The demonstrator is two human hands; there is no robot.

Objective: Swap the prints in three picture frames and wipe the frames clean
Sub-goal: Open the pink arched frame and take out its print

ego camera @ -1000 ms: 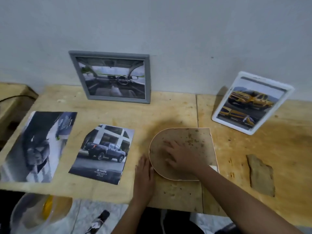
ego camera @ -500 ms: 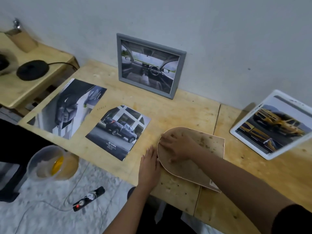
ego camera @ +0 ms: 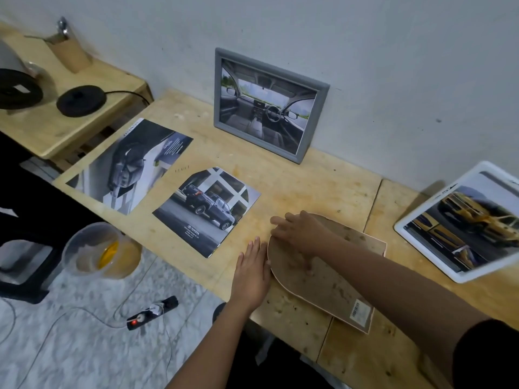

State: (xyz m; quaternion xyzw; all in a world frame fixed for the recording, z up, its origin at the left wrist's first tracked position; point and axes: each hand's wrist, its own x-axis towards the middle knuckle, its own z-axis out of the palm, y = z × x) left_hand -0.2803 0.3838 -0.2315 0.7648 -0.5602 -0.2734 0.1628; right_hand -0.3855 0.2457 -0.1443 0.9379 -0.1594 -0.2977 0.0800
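An arch-shaped frame (ego camera: pixel 334 279) lies face down on the wooden table (ego camera: pixel 303 186), its brown backing up. My right hand (ego camera: pixel 297 231) rests flat on the rounded end, fingers spread toward the left edge. My left hand (ego camera: pixel 251 272) lies flat on the table, touching the frame's left rim. A loose print of a dark pickup (ego camera: pixel 207 210) lies to the left, and a larger dark print (ego camera: pixel 132 164) beyond it. A grey frame (ego camera: pixel 268 105) with a car-interior print leans on the wall. A white frame (ego camera: pixel 466 223) with yellow cars stands at right.
A lower side table at left holds a black round base (ego camera: pixel 81 101) with a cord and a paper cup (ego camera: pixel 70 53). On the floor stand a clear plastic tub (ego camera: pixel 98 251) and a power strip (ego camera: pixel 153 313) with cables. The table's front edge runs just below my hands.
My view has swung left and down, bringing the side table and floor into sight. My right hand has slid toward the frame's rounded left edge. My left hand stays beside the frame.
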